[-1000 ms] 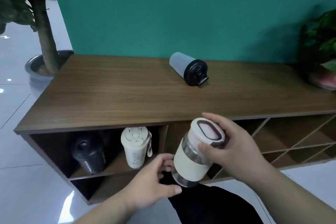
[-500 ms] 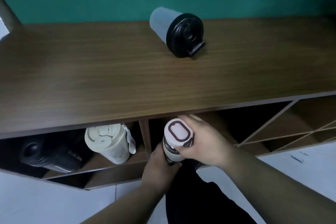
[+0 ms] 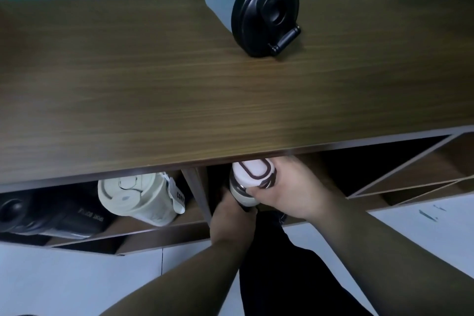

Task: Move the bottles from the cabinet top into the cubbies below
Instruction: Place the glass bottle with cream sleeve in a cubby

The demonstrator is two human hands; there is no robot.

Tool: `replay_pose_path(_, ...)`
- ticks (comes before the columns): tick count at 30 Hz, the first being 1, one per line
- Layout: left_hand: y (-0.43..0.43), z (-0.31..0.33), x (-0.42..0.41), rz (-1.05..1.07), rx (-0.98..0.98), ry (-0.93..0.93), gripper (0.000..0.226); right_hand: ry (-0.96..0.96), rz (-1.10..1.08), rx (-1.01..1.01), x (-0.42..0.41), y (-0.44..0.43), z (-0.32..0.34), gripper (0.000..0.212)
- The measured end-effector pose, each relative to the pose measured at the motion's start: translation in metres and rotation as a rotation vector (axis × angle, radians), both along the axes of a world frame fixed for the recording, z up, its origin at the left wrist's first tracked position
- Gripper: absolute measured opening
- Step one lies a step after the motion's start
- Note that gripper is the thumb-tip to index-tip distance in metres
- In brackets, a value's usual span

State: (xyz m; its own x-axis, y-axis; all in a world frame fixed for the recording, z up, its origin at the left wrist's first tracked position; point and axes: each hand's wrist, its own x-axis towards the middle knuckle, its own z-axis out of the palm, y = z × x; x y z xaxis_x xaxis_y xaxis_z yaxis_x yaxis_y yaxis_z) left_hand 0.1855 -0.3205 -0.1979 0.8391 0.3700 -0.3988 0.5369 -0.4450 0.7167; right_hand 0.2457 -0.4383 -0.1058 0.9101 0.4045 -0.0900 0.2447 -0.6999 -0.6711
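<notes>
Teal wall behind the cabinet top, where a grey bottle lies. Below, my right hand and left hand both grip a white bottle at a cubby mouth — fingers wrapped tight.

Dark open cubby right of divider; cream bottle crowding the left one.

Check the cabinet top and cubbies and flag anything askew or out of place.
The grey bottle with the black lid lies on its side on the cabinet top, not upright. Nothing looks spilled or damaged. Both hands hold the white bottle at a cubby.
</notes>
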Motion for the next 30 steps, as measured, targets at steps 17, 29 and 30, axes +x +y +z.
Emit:
replay_pose_path(17, 0.008, -0.001, -0.004, -0.107, 0.006, -0.035, 0.051, -0.077, -0.245, 0.099, -0.02, 0.001, -0.012, 0.064)
replay_pose_path(29, 0.01, 0.014, -0.012, -0.115, -0.132, -0.092, 0.052, -0.013, -0.21, -0.031, -0.025, -0.008, 0.003, 0.085)
replay_pose_path(30, 0.012, 0.016, -0.016, -0.111, -0.166, -0.125, 0.054, -0.016, -0.213, -0.022, -0.029, -0.013, 0.006, 0.093)
